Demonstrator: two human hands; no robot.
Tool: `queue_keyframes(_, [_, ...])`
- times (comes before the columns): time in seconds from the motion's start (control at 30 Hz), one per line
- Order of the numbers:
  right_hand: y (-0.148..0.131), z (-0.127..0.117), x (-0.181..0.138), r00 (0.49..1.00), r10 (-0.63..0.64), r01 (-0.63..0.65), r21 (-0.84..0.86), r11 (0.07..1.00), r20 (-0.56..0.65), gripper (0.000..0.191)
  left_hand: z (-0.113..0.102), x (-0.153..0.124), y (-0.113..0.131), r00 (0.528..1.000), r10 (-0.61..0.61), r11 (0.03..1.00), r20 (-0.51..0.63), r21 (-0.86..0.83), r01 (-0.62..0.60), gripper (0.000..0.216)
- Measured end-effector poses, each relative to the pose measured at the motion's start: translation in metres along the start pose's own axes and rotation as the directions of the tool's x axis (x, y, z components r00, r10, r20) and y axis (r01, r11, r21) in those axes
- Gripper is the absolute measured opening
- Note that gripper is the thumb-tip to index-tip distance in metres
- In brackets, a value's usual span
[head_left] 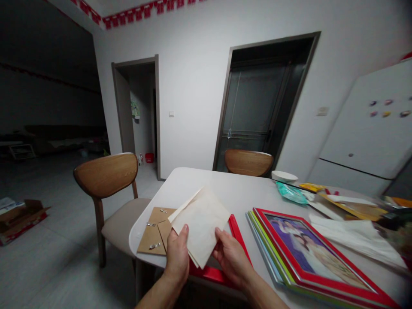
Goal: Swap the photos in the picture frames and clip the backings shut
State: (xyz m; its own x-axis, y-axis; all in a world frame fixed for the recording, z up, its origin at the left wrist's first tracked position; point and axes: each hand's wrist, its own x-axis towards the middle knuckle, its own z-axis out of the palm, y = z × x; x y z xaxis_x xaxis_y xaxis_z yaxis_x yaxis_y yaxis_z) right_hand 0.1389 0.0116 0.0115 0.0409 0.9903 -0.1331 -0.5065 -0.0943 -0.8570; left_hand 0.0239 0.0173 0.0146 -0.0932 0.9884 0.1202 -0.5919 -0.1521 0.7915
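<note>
Between my two hands I hold a few off-white paper sheets (202, 223), slightly fanned, above the table's near edge. My left hand (177, 253) pinches their lower left side, thumb on top. On the right side, my right hand (230, 255) grips the edge between thumb and fingers. Under the sheets lies a red picture frame (237, 236), partly covered by them and my hands. A brown backing board (148, 236) with metal clips rests left of it, its right part hidden by the paper.
Right of my hands is a stack of picture frames, topped by a red-framed photo (309, 249). Beyond it on the white table (189, 180) are a teal packet (291, 193), a white bowl (284, 176) and assorted papers (357, 236). Wooden chairs (109, 174) stand around.
</note>
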Motion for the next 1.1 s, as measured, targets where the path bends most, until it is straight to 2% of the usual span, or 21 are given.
queue_keyframes(0.1, [-0.01,-0.011,0.0,0.99,-0.074,0.078,0.036,0.996,-0.118,0.024,-0.005,-0.001,-0.008,0.999,-0.031,0.998,0.023,0.047,0.03,0.043])
queue_keyframes(0.27, [-0.034,-0.043,0.002,0.985,-0.022,-0.009,-0.177,0.984,-0.172,0.022,-0.016,0.004,-0.004,0.986,-0.074,0.931,0.146,0.366,0.016,0.03])
queue_keyframes(0.33, [-0.041,-0.053,0.005,0.984,-0.026,-0.025,-0.282,0.959,-0.175,0.024,-0.016,0.002,-0.003,0.969,-0.079,0.876,0.234,0.481,-0.045,0.03])
queue_keyframes(0.37, [-0.042,-0.057,0.006,0.984,-0.023,-0.036,-0.331,0.943,-0.174,0.025,-0.016,-0.001,-0.002,0.957,-0.073,0.828,0.28,0.551,-0.098,0.032])
queue_keyframes(0.43, [-0.043,-0.063,0.011,0.985,-0.014,-0.06,-0.418,0.906,-0.173,0.029,-0.015,-0.007,-0.003,0.927,-0.08,0.671,0.367,0.707,-0.222,0.037])
queue_keyframes(0.53, [-0.039,-0.067,0.019,0.984,-0.058,-0.049,-0.573,0.818,-0.166,0.034,-0.016,-0.013,-0.006,0.89,-0.135,0.46,0.435,0.823,-0.333,0.04])
queue_keyframes(0.63, [-0.031,-0.068,0.028,0.98,-0.122,-0.021,-0.685,0.729,-0.16,0.037,-0.019,-0.018,-0.009,0.852,-0.17,0.35,0.494,0.839,-0.417,0.044])
queue_keyframes(0.73, [-0.026,-0.066,0.036,0.973,-0.162,-0.015,-0.746,0.666,-0.164,0.041,-0.019,-0.021,-0.01,0.831,-0.193,0.298,0.522,0.838,-0.457,0.047])
queue_keyframes(0.9, [-0.027,-0.061,0.038,0.972,-0.211,0.01,-0.886,0.464,-0.1,0.04,-0.019,-0.021,-0.008,0.808,-0.198,0.267,0.555,0.824,-0.5,0.043])
queue_keyframes(1.1, [-0.033,-0.058,0.03,0.964,-0.265,0.01,-0.996,0.09,-0.014,0.033,-0.019,-0.021,-0.002,0.761,-0.274,0.205,0.588,0.809,-0.551,0.043])
